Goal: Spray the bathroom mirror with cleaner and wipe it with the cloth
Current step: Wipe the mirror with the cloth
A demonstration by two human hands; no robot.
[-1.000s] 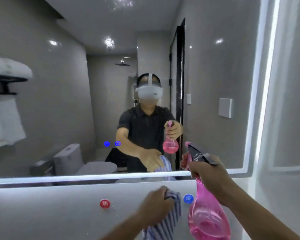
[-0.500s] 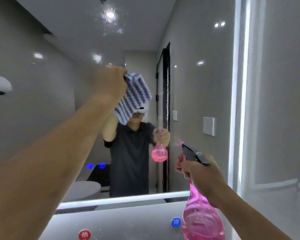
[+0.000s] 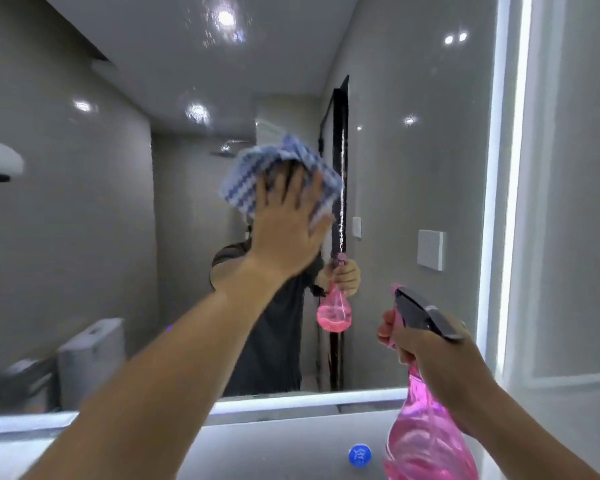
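The large bathroom mirror fills most of the view, with a lit strip along its right and lower edges. My left hand presses a blue-and-white striped cloth flat against the glass near the middle, fingers spread over it. My right hand grips a pink spray bottle with a dark trigger head, held at lower right a short way in front of the mirror and pointed at it. A thin wet streak runs down the glass just right of the cloth.
The reflection shows a person, a toilet at lower left and a wall switch. A blue round button sits on the panel under the mirror. A white tiled wall stands at the right.
My left hand rose from below the mirror to the glass, and now lies flat on the cloth farther right. The view tilted upward. The spray bottle stayed at lower right.
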